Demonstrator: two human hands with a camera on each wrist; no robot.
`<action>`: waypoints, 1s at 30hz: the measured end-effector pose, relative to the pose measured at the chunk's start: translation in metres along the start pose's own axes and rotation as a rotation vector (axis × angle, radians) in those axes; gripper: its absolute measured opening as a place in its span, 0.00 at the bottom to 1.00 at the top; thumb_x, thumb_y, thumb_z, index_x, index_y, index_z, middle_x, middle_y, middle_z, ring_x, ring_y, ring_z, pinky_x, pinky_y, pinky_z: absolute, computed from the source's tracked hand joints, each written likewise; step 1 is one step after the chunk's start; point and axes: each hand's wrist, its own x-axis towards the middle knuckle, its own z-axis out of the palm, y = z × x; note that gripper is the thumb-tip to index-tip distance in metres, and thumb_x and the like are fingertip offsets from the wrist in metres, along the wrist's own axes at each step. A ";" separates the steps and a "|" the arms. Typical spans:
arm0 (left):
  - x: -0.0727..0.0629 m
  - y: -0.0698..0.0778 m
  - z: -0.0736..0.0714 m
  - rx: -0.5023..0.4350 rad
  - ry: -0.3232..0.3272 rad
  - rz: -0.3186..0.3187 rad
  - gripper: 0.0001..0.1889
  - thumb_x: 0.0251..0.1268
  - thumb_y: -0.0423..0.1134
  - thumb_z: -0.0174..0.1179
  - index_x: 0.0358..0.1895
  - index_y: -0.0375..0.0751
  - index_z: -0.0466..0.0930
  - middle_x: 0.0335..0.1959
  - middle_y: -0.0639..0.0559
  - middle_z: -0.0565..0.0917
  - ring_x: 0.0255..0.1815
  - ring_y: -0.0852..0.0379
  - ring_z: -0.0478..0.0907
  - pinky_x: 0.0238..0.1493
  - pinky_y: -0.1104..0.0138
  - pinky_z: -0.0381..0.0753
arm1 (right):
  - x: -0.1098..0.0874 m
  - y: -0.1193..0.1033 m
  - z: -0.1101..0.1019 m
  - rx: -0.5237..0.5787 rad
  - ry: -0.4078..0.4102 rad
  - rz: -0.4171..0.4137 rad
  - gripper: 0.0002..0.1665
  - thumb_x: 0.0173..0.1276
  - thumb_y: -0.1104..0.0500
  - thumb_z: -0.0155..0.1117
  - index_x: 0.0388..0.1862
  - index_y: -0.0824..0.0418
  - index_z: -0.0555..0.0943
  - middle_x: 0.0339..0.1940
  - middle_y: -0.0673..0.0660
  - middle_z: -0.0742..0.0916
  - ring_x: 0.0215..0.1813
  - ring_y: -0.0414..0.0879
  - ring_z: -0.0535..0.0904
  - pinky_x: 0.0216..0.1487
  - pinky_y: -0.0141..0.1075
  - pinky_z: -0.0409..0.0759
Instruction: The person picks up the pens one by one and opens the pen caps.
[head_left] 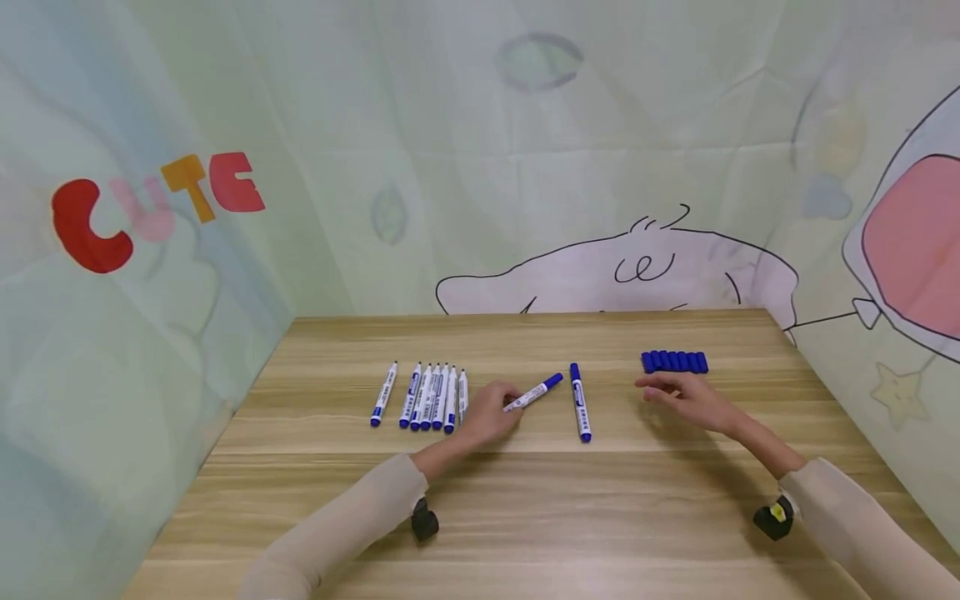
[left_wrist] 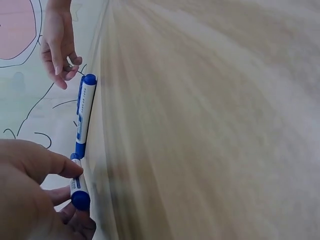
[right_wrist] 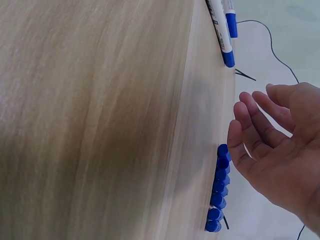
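Note:
A white whiteboard marker (head_left: 534, 394) with a blue cap is pinched between the thumb and fingers of my left hand (head_left: 489, 415), its cap pointing up and to the right. Just right of it, another capped marker (head_left: 581, 403) lies on the table. My right hand (head_left: 688, 400) holds nothing; its fingers are loosely bent, close to a row of loose blue caps (head_left: 675, 362). Those caps lie side by side, also visible below the right hand in the right wrist view. Left of my left hand, several uncapped markers (head_left: 426, 402) lie in a row, tips away from me.
One uncapped marker (head_left: 384, 395) lies slightly apart at the left end of the row. Everything rests on a wood-grain table (head_left: 555, 517). Printed cloth (head_left: 480, 167) hangs behind it and along both sides.

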 end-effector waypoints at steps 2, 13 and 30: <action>-0.001 0.000 -0.002 -0.045 -0.001 -0.003 0.10 0.62 0.28 0.65 0.46 0.31 0.86 0.39 0.41 0.88 0.37 0.53 0.81 0.42 0.66 0.81 | 0.000 0.001 0.000 0.001 0.000 0.002 0.16 0.79 0.62 0.58 0.58 0.69 0.82 0.48 0.62 0.90 0.47 0.51 0.86 0.43 0.29 0.81; -0.003 0.002 -0.020 -0.228 0.021 0.008 0.11 0.65 0.29 0.64 0.49 0.30 0.85 0.39 0.39 0.85 0.34 0.55 0.77 0.34 0.73 0.74 | 0.007 -0.001 0.000 -0.016 -0.015 -0.018 0.16 0.79 0.61 0.57 0.57 0.68 0.83 0.47 0.60 0.90 0.46 0.47 0.85 0.42 0.30 0.81; -0.010 0.003 -0.028 -0.371 -0.030 0.126 0.12 0.71 0.32 0.63 0.54 0.36 0.83 0.43 0.37 0.89 0.34 0.62 0.77 0.35 0.74 0.73 | 0.027 -0.027 0.016 0.137 -0.110 -0.027 0.23 0.84 0.58 0.49 0.65 0.72 0.76 0.52 0.68 0.88 0.47 0.59 0.85 0.44 0.45 0.87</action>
